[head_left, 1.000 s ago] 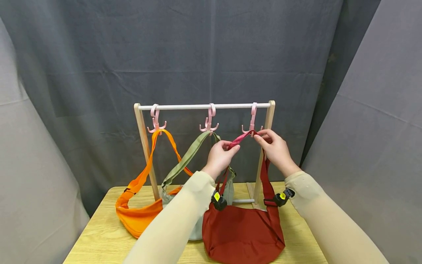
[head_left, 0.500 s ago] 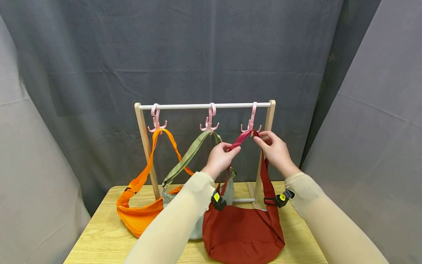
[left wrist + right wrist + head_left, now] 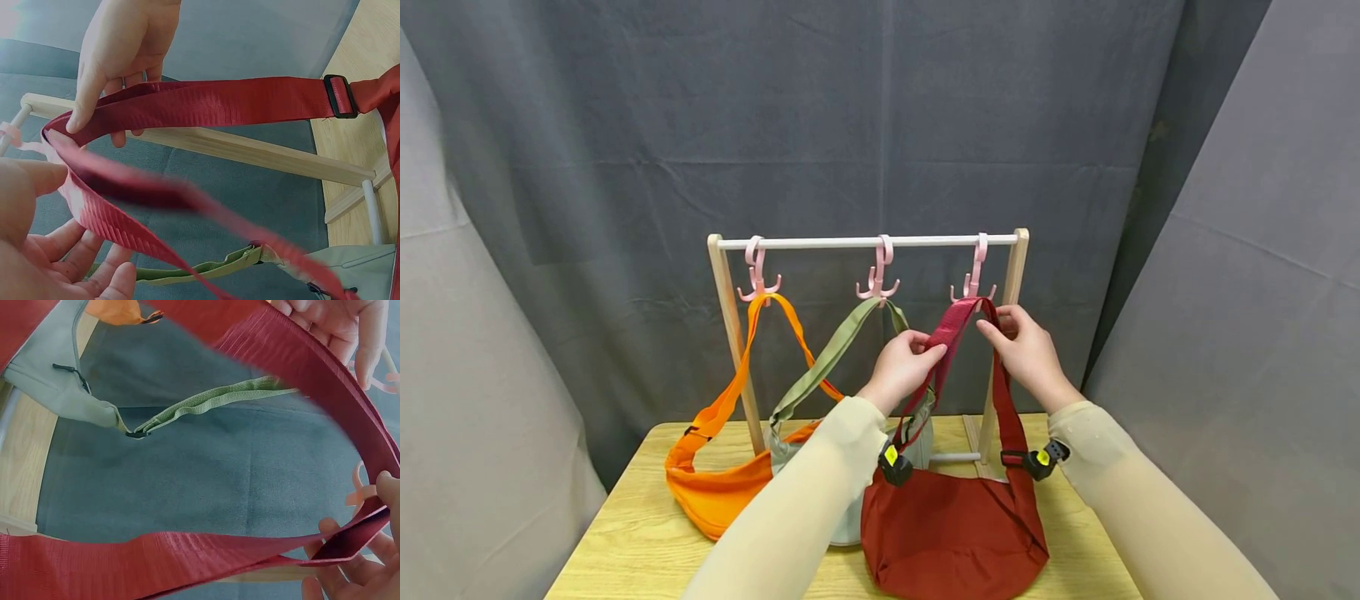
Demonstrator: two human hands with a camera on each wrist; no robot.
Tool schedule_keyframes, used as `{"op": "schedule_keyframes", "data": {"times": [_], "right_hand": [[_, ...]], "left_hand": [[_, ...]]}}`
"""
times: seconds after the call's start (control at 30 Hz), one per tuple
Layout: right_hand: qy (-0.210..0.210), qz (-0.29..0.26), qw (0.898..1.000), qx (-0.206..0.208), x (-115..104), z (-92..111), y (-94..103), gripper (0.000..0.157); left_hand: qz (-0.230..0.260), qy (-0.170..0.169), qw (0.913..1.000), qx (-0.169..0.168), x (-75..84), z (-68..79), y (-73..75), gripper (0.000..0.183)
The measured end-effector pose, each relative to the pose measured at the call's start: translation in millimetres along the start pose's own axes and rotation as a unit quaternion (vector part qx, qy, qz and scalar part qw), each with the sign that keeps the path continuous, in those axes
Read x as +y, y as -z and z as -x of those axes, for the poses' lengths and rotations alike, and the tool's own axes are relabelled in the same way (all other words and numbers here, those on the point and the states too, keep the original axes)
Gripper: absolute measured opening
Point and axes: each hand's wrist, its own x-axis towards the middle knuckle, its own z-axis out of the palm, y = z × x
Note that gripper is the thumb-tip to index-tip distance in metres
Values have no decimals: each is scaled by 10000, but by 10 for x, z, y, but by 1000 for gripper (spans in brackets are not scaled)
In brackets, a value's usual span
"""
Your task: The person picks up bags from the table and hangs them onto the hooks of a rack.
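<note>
A dark red shoulder bag [image 3: 955, 529] stands at the front of the table. Its red strap [image 3: 951, 325] loops up to the right-hand pink hook [image 3: 973, 279]; whether the hook's prong carries it is hard to see. My left hand [image 3: 901, 367] pinches the strap's left side, thumb in front. My right hand [image 3: 1028, 346] has the strap's right side between thumb and fingers. In the left wrist view, the right thumb lies in front of the strap [image 3: 206, 106], its fingers behind. The right wrist view shows the strap [image 3: 350, 412] folded at the right hand [image 3: 369, 556].
An orange bag [image 3: 718, 496] hangs by its strap from the left pink hook [image 3: 758, 271]. The middle hook [image 3: 877, 271] carries a grey-green bag [image 3: 842, 521], partly hidden by the left arm. The rack's white rod [image 3: 820, 243] spans two wooden posts on the wooden table [image 3: 625, 533].
The strap's top has spread into a wider, looser loop below the right-hand hook. Both hands have come down slightly, the left with the strap. The bag's body has stayed in place.
</note>
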Motion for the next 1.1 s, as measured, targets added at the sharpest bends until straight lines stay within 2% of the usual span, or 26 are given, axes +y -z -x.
{"op": "schedule_keyframes", "data": {"times": [0.4, 0.63, 1.1], "right_hand": [[-59, 118, 9999, -34, 39, 90, 1, 54], [78, 287, 9990, 322, 52, 147, 17, 47], [255, -3, 9962, 834, 55, 267, 65, 36]], "left_hand": [[-196, -254, 9995, -71, -75, 53, 70, 32], [-134, -367, 9991, -158, -69, 125, 163, 31], [-37, -716, 9970, -297, -137, 307, 299, 26]]}}
